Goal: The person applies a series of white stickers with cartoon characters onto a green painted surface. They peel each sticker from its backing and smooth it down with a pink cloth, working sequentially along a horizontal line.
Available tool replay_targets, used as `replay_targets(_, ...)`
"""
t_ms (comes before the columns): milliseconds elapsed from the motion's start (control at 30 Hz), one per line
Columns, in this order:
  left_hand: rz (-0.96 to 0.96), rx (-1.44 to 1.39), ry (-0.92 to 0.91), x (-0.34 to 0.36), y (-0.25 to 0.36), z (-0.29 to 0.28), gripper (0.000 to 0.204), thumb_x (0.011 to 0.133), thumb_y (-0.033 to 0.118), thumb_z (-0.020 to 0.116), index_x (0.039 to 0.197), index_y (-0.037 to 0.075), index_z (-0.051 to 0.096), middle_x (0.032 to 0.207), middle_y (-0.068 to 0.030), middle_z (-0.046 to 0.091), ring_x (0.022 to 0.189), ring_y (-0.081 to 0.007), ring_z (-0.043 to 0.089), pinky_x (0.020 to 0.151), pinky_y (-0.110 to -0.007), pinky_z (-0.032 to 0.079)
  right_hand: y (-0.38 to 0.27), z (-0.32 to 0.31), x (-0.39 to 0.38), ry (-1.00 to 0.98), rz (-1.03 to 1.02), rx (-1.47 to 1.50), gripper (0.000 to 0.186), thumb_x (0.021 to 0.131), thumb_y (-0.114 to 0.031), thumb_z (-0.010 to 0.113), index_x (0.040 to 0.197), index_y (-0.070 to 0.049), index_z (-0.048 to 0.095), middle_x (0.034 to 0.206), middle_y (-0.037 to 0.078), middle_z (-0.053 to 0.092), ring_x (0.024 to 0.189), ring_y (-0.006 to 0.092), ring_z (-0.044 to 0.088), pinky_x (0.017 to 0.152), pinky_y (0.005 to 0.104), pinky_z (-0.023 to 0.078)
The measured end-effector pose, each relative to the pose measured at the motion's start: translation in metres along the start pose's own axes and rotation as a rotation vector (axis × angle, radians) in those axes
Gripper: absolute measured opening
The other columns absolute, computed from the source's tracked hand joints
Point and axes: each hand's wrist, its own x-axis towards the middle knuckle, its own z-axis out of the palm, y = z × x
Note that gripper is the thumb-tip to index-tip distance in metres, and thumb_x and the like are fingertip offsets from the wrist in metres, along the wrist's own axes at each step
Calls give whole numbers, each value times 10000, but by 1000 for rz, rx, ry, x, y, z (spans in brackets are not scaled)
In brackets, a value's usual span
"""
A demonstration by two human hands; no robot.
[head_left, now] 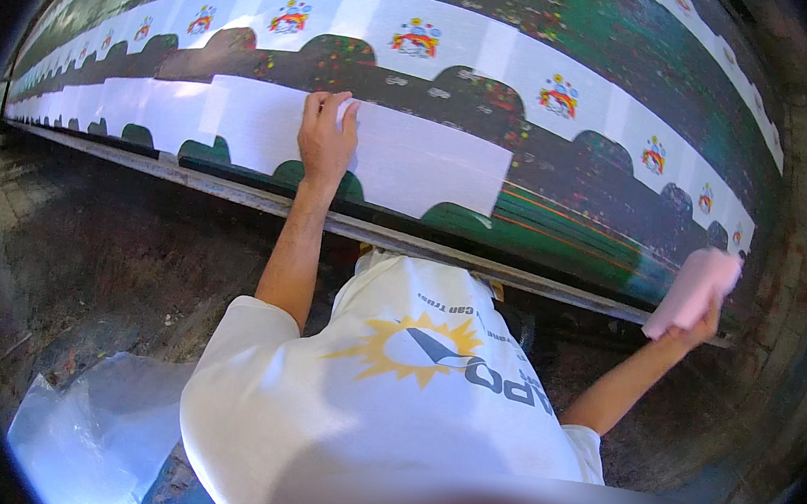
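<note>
My left hand [329, 140] rests on a plain white fabric panel [421, 162] along the near side of the long table. Its fingers are slightly bent and apart, with the tips at the panel's far edge. Out at the right, my right hand [701, 326] grips a pink, folded cloth-like bundle [696, 289] near the table's end. Some of that hand's fingers are hidden behind the bundle. More plain white panels [152, 105] with curved cut-outs continue leftward in the same row.
Beyond lies a row of white panels with a colourful print [347, 19], and part of another row [719, 49] shows farther off. The dark green, paint-specked tabletop [568, 233] ends at a pale rail [423, 249]. A clear plastic bag [95, 427] lies on the floor at lower left.
</note>
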Motion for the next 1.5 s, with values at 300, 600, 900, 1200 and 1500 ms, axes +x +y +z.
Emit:
replay_targets(300,89,-648,-577,-111,233,108,244,843,134,791,1042,31,697,918,-94,697,822,-198,683,717,-307,544,155,54,0,-652,180,-528,261,905,-228,751,998,9,690,820,-3,646,723,73,562,622,280,467)
replay_targets(600,-237,-638,-744,-146,336,166,421,766,160,885,1076,-25,668,827,-54,705,736,-92,649,677,-251,551,148,44,33,-900,434,-267,335,971,-215,679,1202,26,658,1025,57,696,900,91,623,787,275,513)
replay_targets(900,-495,-1081,-719,-158,330,157,397,908,103,735,1258,-15,589,1013,-92,704,863,-136,672,721,-280,575,152,40,36,-914,342,-188,330,928,-180,724,1183,23,673,1037,66,716,908,108,648,807,281,527)
replay_targets(1200,-251,-409,-536,-152,326,173,234,964,234,678,1053,18,680,820,-32,640,765,-136,617,654,-309,509,166,41,26,-872,275,-246,299,910,-146,735,1146,27,675,998,70,709,863,121,649,783,291,535)
replay_targets(1500,-561,-964,-252,-175,319,179,219,1074,229,509,964,53,578,846,35,539,785,-65,451,683,-255,398,169,16,41,-651,603,325,443,865,-71,653,1290,27,577,1147,128,674,1043,244,662,958,411,520)
